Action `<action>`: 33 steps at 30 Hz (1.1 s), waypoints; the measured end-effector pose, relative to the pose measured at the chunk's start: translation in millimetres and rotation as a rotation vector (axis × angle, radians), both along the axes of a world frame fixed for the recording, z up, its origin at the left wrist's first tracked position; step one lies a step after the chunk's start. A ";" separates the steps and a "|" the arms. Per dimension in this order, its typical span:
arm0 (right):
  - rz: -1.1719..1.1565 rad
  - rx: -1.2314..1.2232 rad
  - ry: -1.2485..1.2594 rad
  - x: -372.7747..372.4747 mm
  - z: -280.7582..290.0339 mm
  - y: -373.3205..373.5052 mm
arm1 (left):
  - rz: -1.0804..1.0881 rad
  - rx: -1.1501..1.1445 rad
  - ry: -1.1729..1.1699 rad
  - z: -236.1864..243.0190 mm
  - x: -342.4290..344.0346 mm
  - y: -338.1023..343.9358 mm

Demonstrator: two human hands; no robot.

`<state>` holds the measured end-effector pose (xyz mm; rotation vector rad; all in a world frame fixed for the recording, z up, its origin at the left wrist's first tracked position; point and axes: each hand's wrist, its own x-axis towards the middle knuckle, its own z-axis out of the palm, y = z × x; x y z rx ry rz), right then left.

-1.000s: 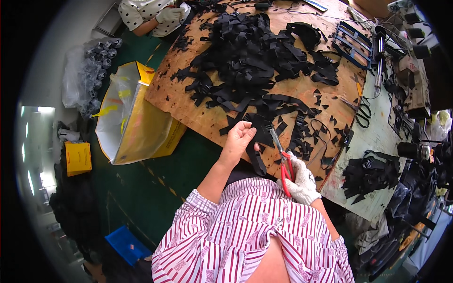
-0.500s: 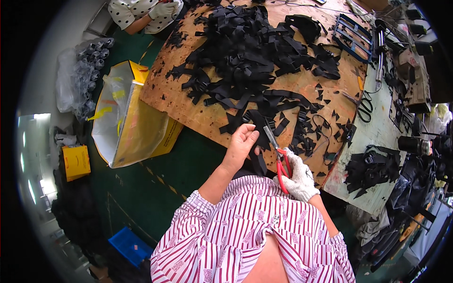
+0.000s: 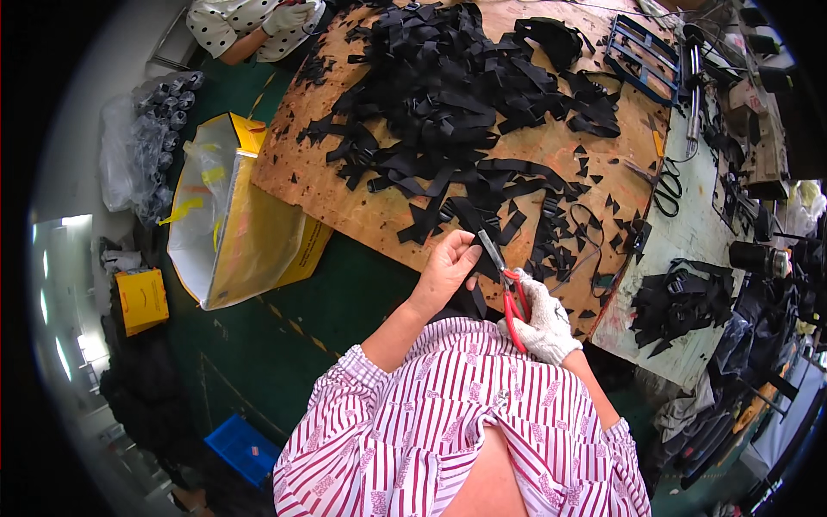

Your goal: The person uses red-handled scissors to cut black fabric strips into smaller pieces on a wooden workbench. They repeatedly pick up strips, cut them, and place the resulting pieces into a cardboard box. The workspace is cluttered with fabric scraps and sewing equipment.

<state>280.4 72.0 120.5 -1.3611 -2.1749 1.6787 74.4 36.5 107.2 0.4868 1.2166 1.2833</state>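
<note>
My bare left hand [image 3: 452,267] is pinched on a black strap [image 3: 469,297], which hangs below the fingers at the table's near edge. My right hand [image 3: 538,314], in a white knit glove, grips red-handled scissors [image 3: 515,306]. Their metal blades point up and left, close beside my left fingertips at the strap. Beyond both hands lies a large pile of black straps [image 3: 431,86], with many small black offcuts scattered around it on the worn wooden tabletop [image 3: 345,207].
A co-worker's gloved hand [image 3: 289,15] shows at upper left. An open yellow-and-white box [image 3: 276,241], bagged items [image 3: 129,146] and a blue tray [image 3: 241,448] are at left. At right are a blue rack [image 3: 642,56], a pale board [image 3: 663,224] and black fabric [image 3: 680,302].
My left hand has shifted slightly right and down, closer to the scissor blades. The scissors and right hand have edged a little left. The surroundings sit slightly differently as the view moved.
</note>
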 end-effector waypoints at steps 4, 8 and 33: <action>-0.129 -0.154 0.131 1.3 -19.7 -7.0 | -0.009 -0.007 0.007 -5.7 2.4 0.2; -0.188 -0.293 0.192 3.5 -27.9 -11.7 | 0.003 -0.041 0.022 -9.0 3.8 4.1; -0.355 -0.443 0.268 9.5 -31.1 9.4 | -0.247 -0.178 -0.070 -18.8 32.2 -19.7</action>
